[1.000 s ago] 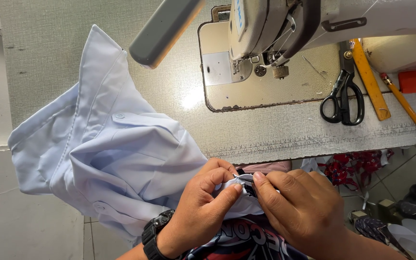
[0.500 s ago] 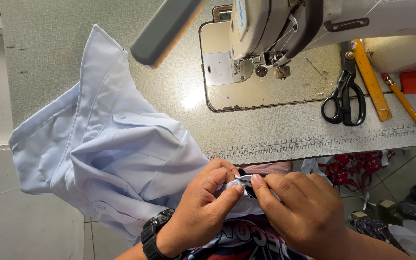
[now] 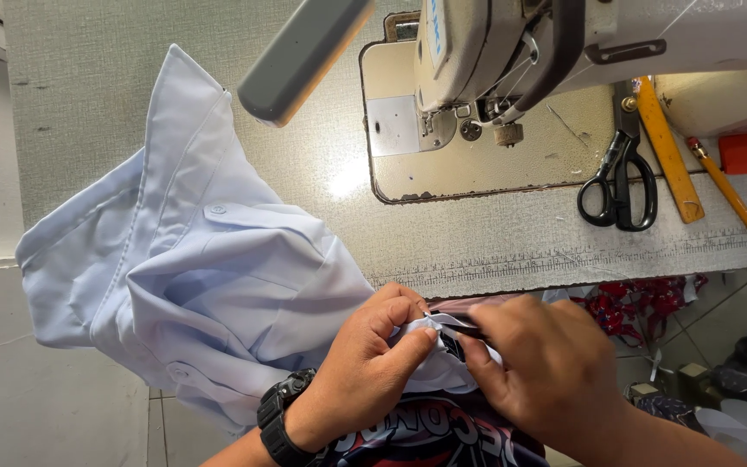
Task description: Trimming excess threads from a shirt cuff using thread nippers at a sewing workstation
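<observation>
A light blue shirt (image 3: 192,268) lies crumpled over the left part of the sewing table (image 3: 512,242) and hangs off its near edge. My left hand (image 3: 365,372), with a black watch on the wrist, pinches a fold of the shirt just below the table edge. My right hand (image 3: 546,372) meets it from the right, fingers closed on the same bit of fabric and on a small dark tool whose kind I cannot tell. Both hands sit close together above my lap.
A white sewing machine (image 3: 512,52) stands at the back right on its metal bed plate. Black scissors (image 3: 620,186), a yellow ruler (image 3: 663,147) and a pencil (image 3: 724,186) lie right of it. Red patterned fabric (image 3: 641,303) hangs below the table edge.
My right hand's fingers have shifted slightly left along the fold. The shirt and the things on the table have stayed in place.
</observation>
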